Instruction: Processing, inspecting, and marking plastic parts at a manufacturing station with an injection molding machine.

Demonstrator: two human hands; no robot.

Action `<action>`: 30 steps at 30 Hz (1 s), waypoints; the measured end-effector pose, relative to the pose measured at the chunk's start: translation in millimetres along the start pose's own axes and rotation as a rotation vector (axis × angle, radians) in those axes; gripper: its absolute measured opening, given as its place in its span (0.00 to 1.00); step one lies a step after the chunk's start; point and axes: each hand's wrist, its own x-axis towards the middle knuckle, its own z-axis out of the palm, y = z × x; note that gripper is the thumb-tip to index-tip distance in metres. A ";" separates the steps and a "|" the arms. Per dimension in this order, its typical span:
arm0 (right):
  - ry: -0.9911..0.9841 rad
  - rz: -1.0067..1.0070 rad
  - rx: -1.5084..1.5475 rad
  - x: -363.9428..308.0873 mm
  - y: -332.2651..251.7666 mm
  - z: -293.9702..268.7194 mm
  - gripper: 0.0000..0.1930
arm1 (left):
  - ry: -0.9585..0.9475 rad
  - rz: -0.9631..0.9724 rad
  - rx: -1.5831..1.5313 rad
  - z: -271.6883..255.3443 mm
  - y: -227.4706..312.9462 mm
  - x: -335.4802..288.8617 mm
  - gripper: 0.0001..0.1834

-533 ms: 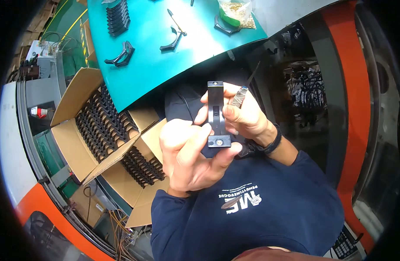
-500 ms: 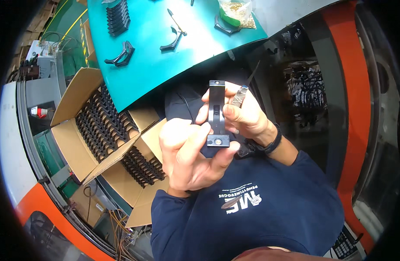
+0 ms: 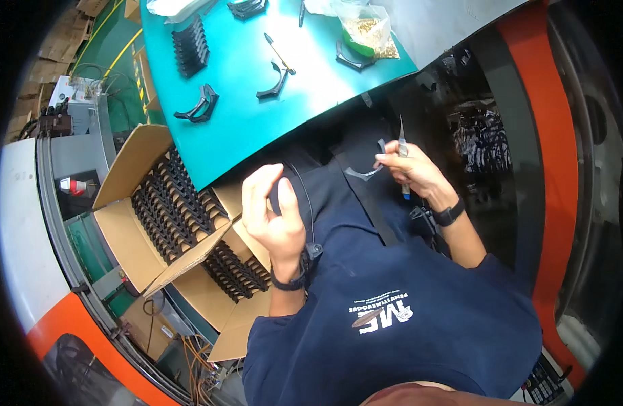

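My right hand (image 3: 418, 170) is closed on a curved black plastic bracket (image 3: 363, 175), pinched at one end. The same hand holds a slim pointed knife (image 3: 403, 149), its blade pointing away from me and a blue end showing below the fingers. My left hand (image 3: 272, 216) is raised apart from the bracket, thumb and fingers spread and a little bent, with nothing in it. On the green tabletop (image 3: 240, 128) lie similar brackets: one at the near left (image 3: 198, 105), one in the middle (image 3: 275, 82) beside a thin yellow-and-black tool (image 3: 279, 53).
An open cardboard box (image 3: 125, 233) at the left holds rows of black brackets (image 3: 173, 206); more brackets (image 3: 235, 271) fill a second box. At the back stand a stack of brackets (image 3: 191, 47) and a clear bag of small brass parts (image 3: 372, 35). An orange machine frame (image 3: 552, 169) rises at the right.
My hands have drawn apart. The left has let go of the bracket and moved left; the right has carried the bracket and knife to the right. The view has shifted slightly.
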 end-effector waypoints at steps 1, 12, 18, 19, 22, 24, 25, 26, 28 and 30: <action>0.011 0.136 0.092 12.5 12.9 -22.4 0.11 | -0.003 0.039 0.069 3.8 -7.5 7.6 0.07; 0.066 0.108 0.408 199.7 25.9 -40.0 0.13 | -0.068 0.157 0.359 68.2 -116.7 74.7 0.12; -0.104 0.282 0.593 142.7 18.9 -34.5 0.13 | -0.208 0.222 0.599 73.4 -168.4 98.5 0.15; -0.071 0.199 0.565 125.2 19.5 -38.9 0.12 | -0.199 0.204 0.560 76.8 -172.3 96.3 0.14; -0.177 0.169 0.508 85.5 17.7 -52.0 0.11 | -0.171 0.185 0.473 78.2 -167.1 88.4 0.10; -0.116 0.046 0.352 49.4 3.1 -39.6 0.10 | -0.155 0.215 0.426 70.6 -118.0 71.7 0.08; -0.098 -0.053 0.270 30.3 -7.2 -25.2 0.10 | -0.203 0.207 0.377 62.7 -93.8 63.5 0.09; -0.080 -0.147 0.186 13.1 -19.0 -8.2 0.11 | -0.285 0.220 0.338 54.6 -68.5 56.6 0.09; -0.089 -0.308 0.035 -5.5 -35.0 20.9 0.17 | -0.443 0.240 0.250 41.2 -22.5 45.8 0.09; -0.166 -0.375 0.038 -28.4 -57.3 50.0 0.20 | -0.507 0.259 0.192 30.8 7.5 38.5 0.11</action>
